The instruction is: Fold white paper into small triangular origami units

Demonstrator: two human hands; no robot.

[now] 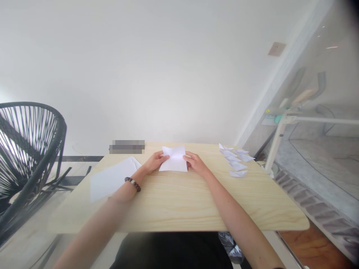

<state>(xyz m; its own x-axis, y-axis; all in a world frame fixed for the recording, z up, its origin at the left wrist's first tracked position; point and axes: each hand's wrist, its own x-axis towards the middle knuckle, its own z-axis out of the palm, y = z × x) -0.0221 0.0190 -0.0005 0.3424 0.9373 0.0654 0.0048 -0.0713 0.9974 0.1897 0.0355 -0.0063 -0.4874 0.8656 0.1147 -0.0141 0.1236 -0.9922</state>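
**Holding a creased white sheet at a pale wooden table**

At the far left, a dark chair with a rounded frame and woven cords stands beside the table. On the table's left side lie larger white papers, flat and partly behind the left forearm. Just beyond them, at the back edge, a pixelated patch hides whatever is there. The left hand, with a beaded bracelet at its wrist, pinches the sheet's left edge, thumb on the near face. The sheet spans the space between the hands, around the middle of the table's far half, with a crease running across it; whether its lower edge touches the tabletop, I cannot tell. The right hand grasps the right edge in the same way. Farther right, folded white paper pieces lie clustered, some overlapping. Beyond the table's right edge stands a white metal frame, with a wall socket higher up.
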